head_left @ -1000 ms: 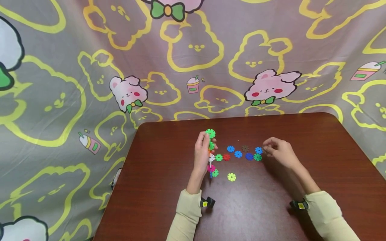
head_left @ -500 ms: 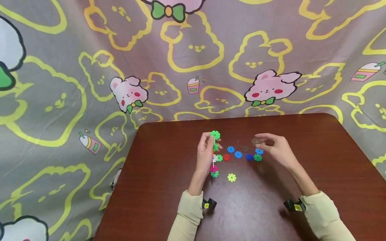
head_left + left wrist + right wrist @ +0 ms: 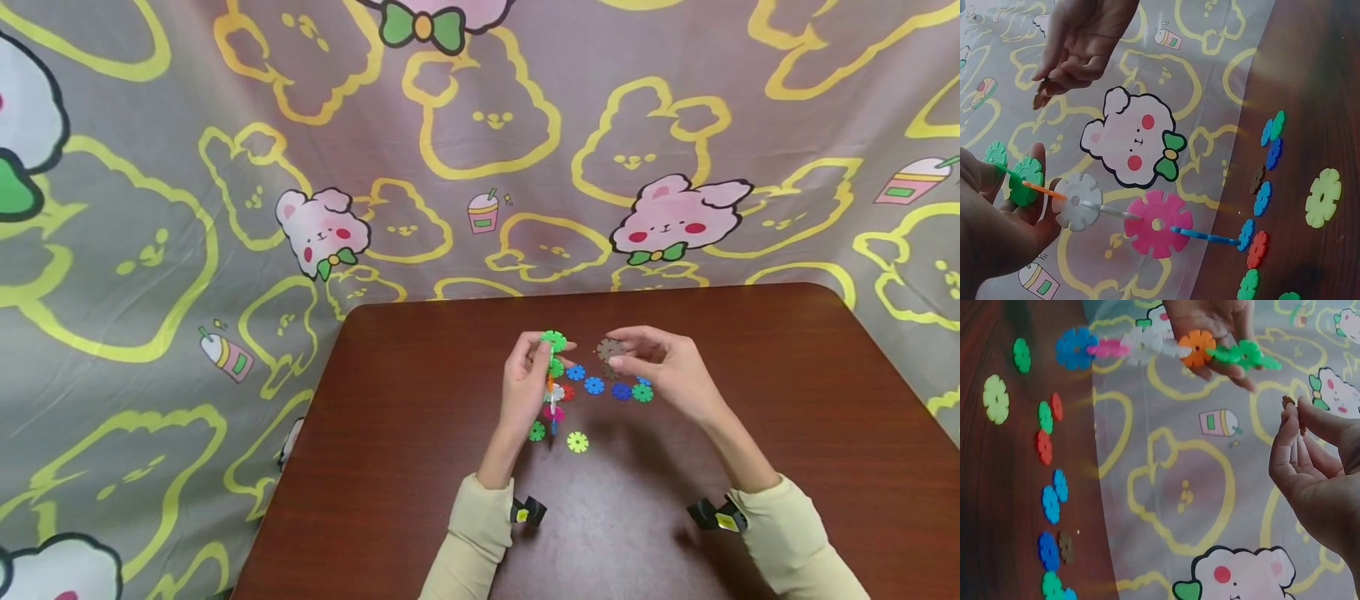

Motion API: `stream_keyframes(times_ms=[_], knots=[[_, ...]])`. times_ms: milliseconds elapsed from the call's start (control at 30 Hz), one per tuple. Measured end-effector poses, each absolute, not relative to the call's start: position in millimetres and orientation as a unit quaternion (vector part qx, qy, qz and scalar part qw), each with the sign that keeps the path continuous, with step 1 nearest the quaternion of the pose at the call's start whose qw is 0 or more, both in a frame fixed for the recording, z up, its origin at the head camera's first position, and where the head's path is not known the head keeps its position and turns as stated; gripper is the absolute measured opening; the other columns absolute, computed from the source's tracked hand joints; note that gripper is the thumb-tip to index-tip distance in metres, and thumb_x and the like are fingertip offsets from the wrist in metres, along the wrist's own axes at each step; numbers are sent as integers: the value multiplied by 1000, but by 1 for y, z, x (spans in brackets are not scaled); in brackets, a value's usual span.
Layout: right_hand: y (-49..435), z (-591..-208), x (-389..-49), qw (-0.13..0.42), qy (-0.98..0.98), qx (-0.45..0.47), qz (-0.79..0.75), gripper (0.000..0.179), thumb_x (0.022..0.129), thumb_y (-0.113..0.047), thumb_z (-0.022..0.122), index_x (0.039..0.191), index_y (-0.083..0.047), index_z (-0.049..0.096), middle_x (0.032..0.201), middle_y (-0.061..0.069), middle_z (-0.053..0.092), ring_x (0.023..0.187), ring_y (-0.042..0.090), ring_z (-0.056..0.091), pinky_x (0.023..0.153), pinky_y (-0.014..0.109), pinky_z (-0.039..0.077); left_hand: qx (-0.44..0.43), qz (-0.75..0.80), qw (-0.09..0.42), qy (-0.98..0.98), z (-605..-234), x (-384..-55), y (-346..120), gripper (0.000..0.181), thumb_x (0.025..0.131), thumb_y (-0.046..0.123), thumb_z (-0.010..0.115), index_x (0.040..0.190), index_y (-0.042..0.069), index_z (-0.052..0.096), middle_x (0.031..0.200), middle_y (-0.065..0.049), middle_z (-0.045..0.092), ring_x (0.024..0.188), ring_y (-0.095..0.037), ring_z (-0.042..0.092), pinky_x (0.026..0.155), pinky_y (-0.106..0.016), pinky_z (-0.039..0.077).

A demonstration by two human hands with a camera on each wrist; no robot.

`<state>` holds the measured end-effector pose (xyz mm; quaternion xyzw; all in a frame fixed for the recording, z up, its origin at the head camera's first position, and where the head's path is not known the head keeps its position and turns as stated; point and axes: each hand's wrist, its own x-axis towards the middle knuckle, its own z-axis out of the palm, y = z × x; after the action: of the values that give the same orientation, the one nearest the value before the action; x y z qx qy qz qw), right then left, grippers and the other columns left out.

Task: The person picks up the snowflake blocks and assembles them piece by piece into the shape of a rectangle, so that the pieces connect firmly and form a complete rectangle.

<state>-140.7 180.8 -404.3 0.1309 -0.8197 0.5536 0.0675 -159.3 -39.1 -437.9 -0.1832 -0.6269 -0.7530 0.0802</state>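
My left hand (image 3: 525,387) holds up a chain of notched, interlocking plastic snowflake discs (image 3: 1159,224). Its links are green, orange, white, pink and blue, slotted crosswise into one another, with the green end at the fingers and the blue end hanging lowest. To the right, my right hand (image 3: 678,371) pinches a brown snowflake disc (image 3: 608,348) between thumb and fingertips. That disc is level with the chain's top and apart from it. In the right wrist view the brown disc (image 3: 1289,401) shows edge-on, partly hidden by the fingers.
Loose discs lie in a rough row on the brown table (image 3: 375,433), among them a light blue disc (image 3: 594,385), a dark blue disc (image 3: 622,392) and a red disc (image 3: 1044,447). A yellow-green disc (image 3: 577,442) lies nearer. Behind hangs a patterned curtain (image 3: 540,108).
My right hand has picked up a brown disc from the right end of the row and brought it left. My left hand has shifted slightly right with the chain.
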Motion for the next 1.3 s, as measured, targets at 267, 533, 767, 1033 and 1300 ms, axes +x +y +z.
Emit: stream_keyframes(times_ms=[267, 533, 767, 1033, 1300], knots=[[169, -401, -139, 75, -803, 140, 574, 30, 93, -11, 79, 122, -7, 73, 92, 5, 70, 74, 20, 66, 54, 29, 52, -213, -746, 95, -624, -439, -160, -37, 17, 109, 6, 51, 117, -8, 57, 117, -35, 68, 90, -50, 70, 58, -17, 43], [164, -401, -140, 81, -798, 136, 581, 27, 92, -10, 79, 117, -5, 72, 89, 3, 68, 72, 17, 67, 54, 28, 51, -211, -742, 90, -629, -439, -158, -37, 17, 110, 8, 50, 116, -5, 58, 118, -31, 69, 90, -55, 68, 66, -20, 53], [161, -401, -139, 67, -788, 147, 595, 19, 93, -7, 77, 110, 0, 71, 86, 13, 73, 70, 16, 70, 55, 29, 54, -218, -736, 87, -635, -439, -158, -37, 18, 110, 11, 49, 116, -4, 58, 119, -31, 69, 89, -44, 73, 55, -21, 44], [158, -400, -138, 65, -791, 149, 591, 18, 94, -10, 78, 109, -2, 75, 87, 16, 74, 70, 17, 70, 58, 29, 56, -210, -743, 78, -631, -437, -157, -36, 20, 110, 12, 50, 118, -5, 58, 118, -32, 69, 88, -49, 71, 67, -22, 54], [159, -399, -138, 65, -783, 163, 597, 18, 97, -7, 73, 113, 0, 76, 87, 14, 74, 71, 17, 68, 63, 26, 57, -206, -742, 78, -633, -436, -155, -35, 19, 108, 8, 53, 116, -9, 58, 113, -27, 72, 86, -41, 74, 62, -21, 51]])
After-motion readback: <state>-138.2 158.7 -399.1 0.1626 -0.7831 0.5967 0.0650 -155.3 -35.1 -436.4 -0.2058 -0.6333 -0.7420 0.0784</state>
